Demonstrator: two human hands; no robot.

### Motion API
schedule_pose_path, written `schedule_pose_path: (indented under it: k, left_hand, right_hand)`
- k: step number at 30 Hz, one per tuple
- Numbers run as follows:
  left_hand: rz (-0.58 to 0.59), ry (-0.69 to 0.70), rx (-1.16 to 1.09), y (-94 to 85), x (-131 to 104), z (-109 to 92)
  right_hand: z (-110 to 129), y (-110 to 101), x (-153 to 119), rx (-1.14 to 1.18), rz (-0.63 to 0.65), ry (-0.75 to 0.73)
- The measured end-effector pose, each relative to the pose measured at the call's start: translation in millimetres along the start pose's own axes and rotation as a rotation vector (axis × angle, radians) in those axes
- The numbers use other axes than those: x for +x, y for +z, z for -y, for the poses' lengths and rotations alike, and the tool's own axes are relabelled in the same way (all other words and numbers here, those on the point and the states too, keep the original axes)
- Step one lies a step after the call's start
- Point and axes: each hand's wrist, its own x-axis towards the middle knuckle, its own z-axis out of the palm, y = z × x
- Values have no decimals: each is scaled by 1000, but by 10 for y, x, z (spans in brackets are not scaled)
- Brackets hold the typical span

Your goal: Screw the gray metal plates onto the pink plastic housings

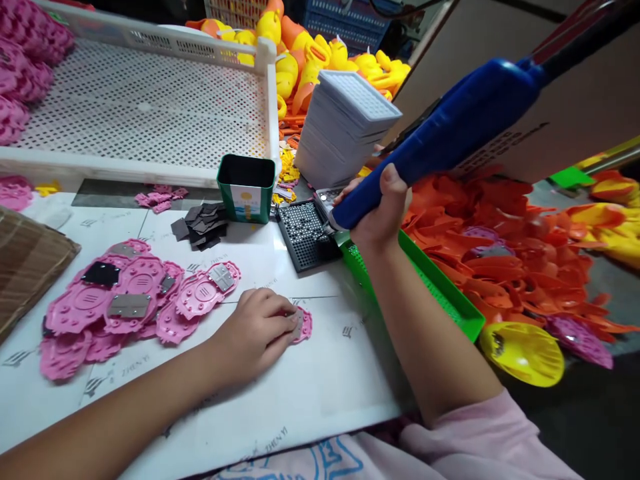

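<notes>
My left hand [260, 330] lies curled over a pink plastic part [307, 325] on the table and holds it down, covering most of it; a bit of grey plate shows by the fingertips. Raised at the right, my right hand [383, 213] is wrapped round a blue electric screwdriver [440, 133]. The screwdriver's tip points down over the right side of a black perforated tray [305, 230]; whether it touches anything there I cannot tell. Left of my left hand is a pile of pink plastic parts [135, 283], several bearing grey or black plates.
Dark flat pieces [203, 225] lie by a green tin [247, 190]. A green basket [450, 300] borders orange plastic parts [500, 233] on the right. Behind stand stacked white trays [345, 120] and a large white crate [273, 100]. A cardboard piece [30, 267] sits left.
</notes>
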Motion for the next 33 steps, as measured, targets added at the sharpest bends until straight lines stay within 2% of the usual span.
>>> schedule_pose_path:
  k: [3, 8, 13, 18, 24, 29, 33]
  left_hand:
    - [0, -5, 1, -2, 1, -3]
    - [7, -18, 4, -4, 2, -10]
    - [5, -20, -4, -6, 5, -13]
    - [5, -19, 2, 4, 4, -7]
    - [-3, -14, 12, 12, 8, -4]
    - [-9, -15, 5, 15, 6, -7]
    - [-17, -20, -9, 22, 4, -6]
  right_hand:
    - [-23, -14, -3, -10, -31, -14]
    - [12, -15, -18, -52, 27, 26]
    - [-27, 6, -2, -30, -20, -50]
    - [-141, -60, 28, -39, 77, -102]
    - [-205, -93, 59, -53, 98, -138]
    - [-105, -61, 40, 32, 47, -113]
    - [109, -64, -56, 55, 18, -136]
